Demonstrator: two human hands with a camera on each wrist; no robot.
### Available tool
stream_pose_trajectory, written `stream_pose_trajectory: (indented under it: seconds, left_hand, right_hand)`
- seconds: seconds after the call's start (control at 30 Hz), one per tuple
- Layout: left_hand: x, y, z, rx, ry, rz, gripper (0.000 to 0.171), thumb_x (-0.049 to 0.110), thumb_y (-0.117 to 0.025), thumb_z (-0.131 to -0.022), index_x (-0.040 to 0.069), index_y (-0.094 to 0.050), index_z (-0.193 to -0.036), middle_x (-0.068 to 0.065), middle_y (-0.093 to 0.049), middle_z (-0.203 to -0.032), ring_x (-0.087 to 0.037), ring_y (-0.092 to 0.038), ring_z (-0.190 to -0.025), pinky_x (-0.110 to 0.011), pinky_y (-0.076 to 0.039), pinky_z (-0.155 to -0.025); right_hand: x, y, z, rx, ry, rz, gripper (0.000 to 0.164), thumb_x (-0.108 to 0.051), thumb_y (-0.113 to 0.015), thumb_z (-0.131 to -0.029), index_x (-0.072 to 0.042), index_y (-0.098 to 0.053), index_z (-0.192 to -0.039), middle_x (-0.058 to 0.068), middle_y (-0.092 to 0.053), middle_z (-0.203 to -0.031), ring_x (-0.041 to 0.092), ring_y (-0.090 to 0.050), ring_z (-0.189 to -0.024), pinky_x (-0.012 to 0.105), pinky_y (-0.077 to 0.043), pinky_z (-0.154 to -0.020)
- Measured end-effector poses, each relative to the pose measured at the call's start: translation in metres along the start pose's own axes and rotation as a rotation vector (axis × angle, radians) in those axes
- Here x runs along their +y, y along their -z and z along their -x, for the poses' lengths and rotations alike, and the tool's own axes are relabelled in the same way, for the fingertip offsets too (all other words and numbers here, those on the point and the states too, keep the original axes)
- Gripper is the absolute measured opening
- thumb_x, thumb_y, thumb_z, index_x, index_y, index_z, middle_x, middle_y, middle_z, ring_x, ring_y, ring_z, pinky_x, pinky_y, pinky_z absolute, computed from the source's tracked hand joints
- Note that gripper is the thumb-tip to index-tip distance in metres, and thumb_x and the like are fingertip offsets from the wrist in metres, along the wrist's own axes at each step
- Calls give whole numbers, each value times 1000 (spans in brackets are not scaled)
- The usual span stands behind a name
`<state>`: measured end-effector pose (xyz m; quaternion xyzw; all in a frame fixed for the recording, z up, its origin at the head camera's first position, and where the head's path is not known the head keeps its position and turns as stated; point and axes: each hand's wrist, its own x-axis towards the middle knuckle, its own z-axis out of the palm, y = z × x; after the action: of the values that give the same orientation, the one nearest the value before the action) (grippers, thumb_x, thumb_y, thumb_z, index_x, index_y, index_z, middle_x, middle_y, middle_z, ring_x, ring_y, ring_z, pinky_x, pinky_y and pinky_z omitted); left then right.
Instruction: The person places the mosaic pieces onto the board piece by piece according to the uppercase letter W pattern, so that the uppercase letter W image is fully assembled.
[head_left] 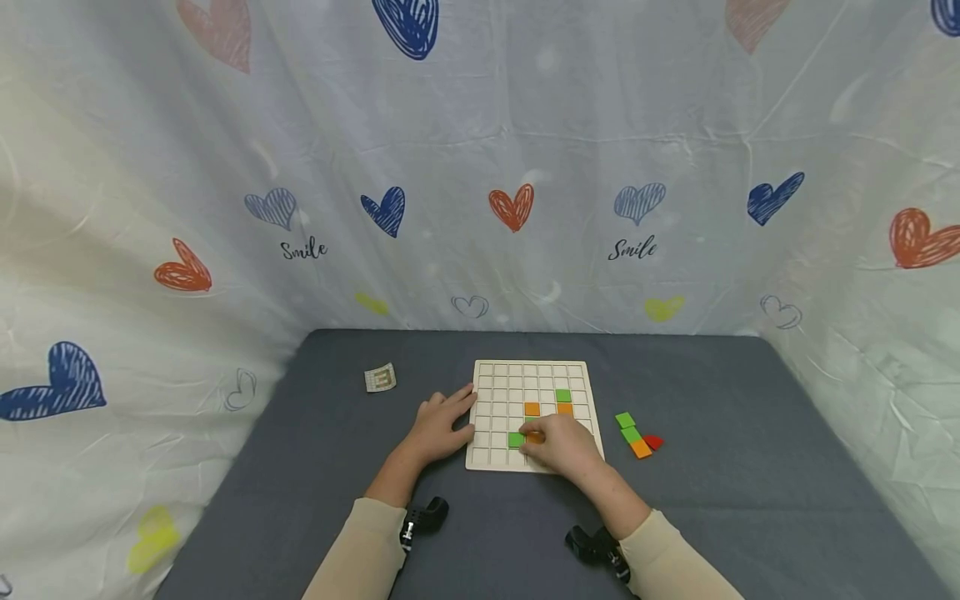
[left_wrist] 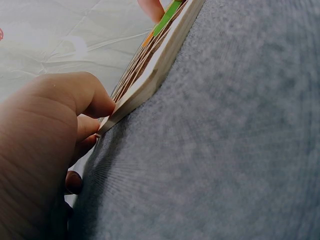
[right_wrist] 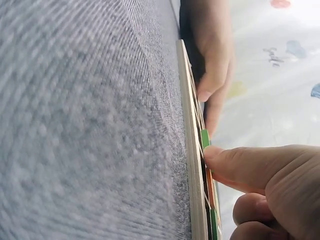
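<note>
A pale wooden grid board (head_left: 492, 408) lies on the dark table, with several green and orange square tiles in its cells. My left hand (head_left: 437, 427) rests against the board's left edge, fingers extended and thumb touching the rim. Over the lower right of the board, my right hand (head_left: 562, 446) pinches an orange tile (head_left: 535, 437) between thumb and fingers, low at the grid. A green tile (head_left: 516, 440) sits just left of those fingertips. In the right wrist view the thumb (right_wrist: 235, 162) is down beside a green tile (right_wrist: 205, 139); the hand covers part of the grid.
Right of the board lie loose green tiles (head_left: 626, 421), an orange tile (head_left: 641, 449) and a red piece (head_left: 654, 442). A small printed paper (head_left: 380, 377) is at the back left. A white curtain with hearts (head_left: 513, 275) stands behind the table.
</note>
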<state>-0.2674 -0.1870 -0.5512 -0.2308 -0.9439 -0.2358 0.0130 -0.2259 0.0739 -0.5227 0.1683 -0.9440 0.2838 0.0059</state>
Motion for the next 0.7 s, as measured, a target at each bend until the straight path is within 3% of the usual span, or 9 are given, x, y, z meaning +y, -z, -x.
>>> stream_pose_trajectory:
  seconds: [0.1, 0.3, 0.53, 0.67, 0.7]
  left_hand:
    - [1, 0, 0, -2, 2, -1, 59, 32, -56, -99, 13, -49, -155, -1, -38, -163, -15, -36, -85, -40, -28, -79]
    - [1, -1, -1, 3, 3, 0, 59, 31, -56, -99, 13, -49, -155, -1, -38, -163, -16, -37, -85, -40, -28, -80]
    - [0, -2, -2, 5, 5, 3, 60, 32, -55, -99, 13, -48, -155, -2, -38, -163, -17, -37, -87, -40, -29, -80]
    - [-2, -3, -2, -5, 7, -3, 61, 33, -55, -99, 13, -47, -156, -2, -36, -164, -17, -37, -87, -40, -28, -80]
    - [-2, -3, -2, -6, 7, -4, 61, 33, -55, -99, 14, -47, -156, -1, -36, -164, -17, -37, -87, -40, -28, -80]
  right_hand:
    - [1, -1, 0, 3, 0, -1, 24, -27, -85, -84, -20, -83, -107, -2, -76, -101, 15, -68, -88, 37, -51, -71]
    - [5, 5, -2, 5, -19, -40, 26, -28, -86, -83, -19, -83, -108, -4, -75, -91, 11, -62, -75, 35, -48, -64]
    - [18, 31, -4, -19, -98, -118, 27, -26, -81, -89, -17, -81, -114, -4, -55, -65, 11, -41, -57, 31, -35, -55]
    - [31, 48, -4, -18, -140, -176, 33, -25, -79, -91, -12, -78, -121, 4, -46, -60, 12, -30, -54, 31, -28, -53]
    - [34, 52, -4, -5, -149, -170, 33, -26, -80, -91, -11, -78, -121, 3, -51, -64, 10, -34, -56, 30, -30, -54]
